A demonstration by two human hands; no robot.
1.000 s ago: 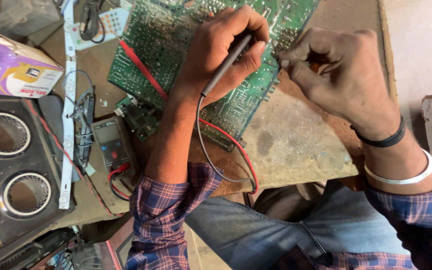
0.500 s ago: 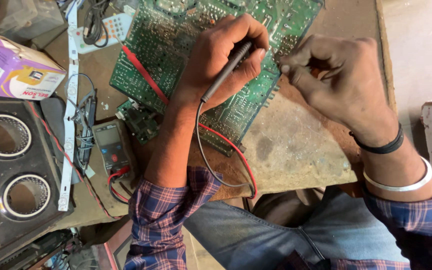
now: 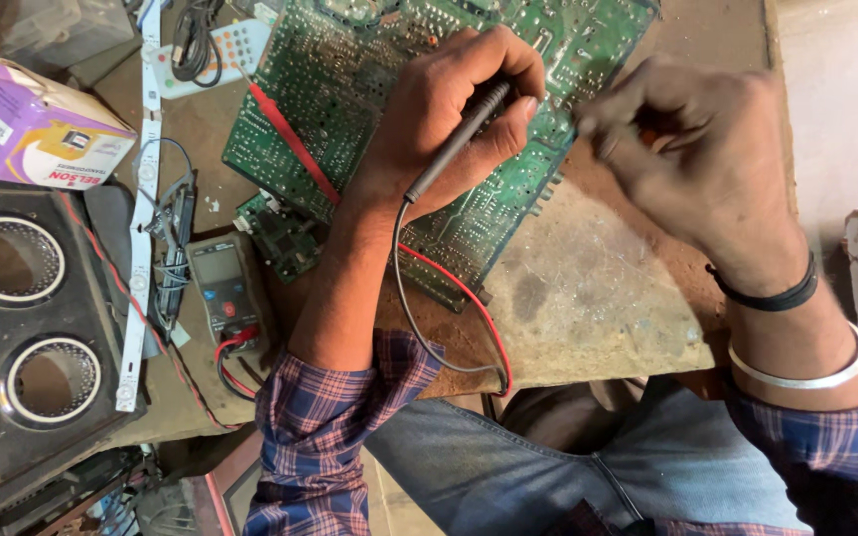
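The left hand (image 3: pixel 449 119) pinches a black probe (image 3: pixel 454 144) like a pen, its tip down on the green circuit board (image 3: pixel 350 89), which lies flat on the worktop (image 3: pixel 598 288). The right hand (image 3: pixel 687 159) is blurred over the board's right edge — fingers curled, but I cannot tell what they pinch. To probe well, the tip should sit steady on one solder point, with the wrist braced on the board — and the meter (image 3: pixel 222 288), left of the forearm, kept in sight.
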